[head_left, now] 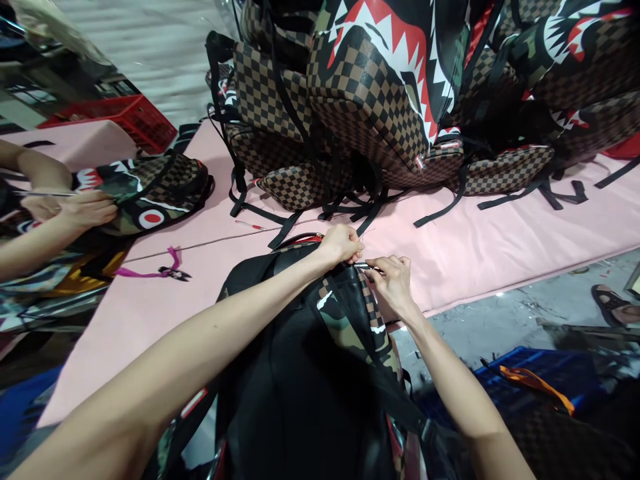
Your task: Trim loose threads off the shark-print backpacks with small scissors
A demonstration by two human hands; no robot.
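A black backpack point(300, 373) with camouflage and brown checked panels lies in front of me, its top end on the pink table. My left hand point(342, 244) is closed in a pinch just over the backpack's top edge; what sits between its fingertips is too small to make out. Close beside it on the right, my right hand point(393, 279) grips small thread snips point(364, 265). Their silvery tips point left at the backpack's top corner, while the fingers hide most of the handle.
Checked backpacks with shark-mouth prints point(370, 100) are heaped along the back of the pink table point(480, 247). Other snips point(175, 273) with a magenta ribbon lie at left. There, a co-worker's hands point(87, 210) work on another backpack point(155, 193). A blue crate point(545, 373) stands lower right.
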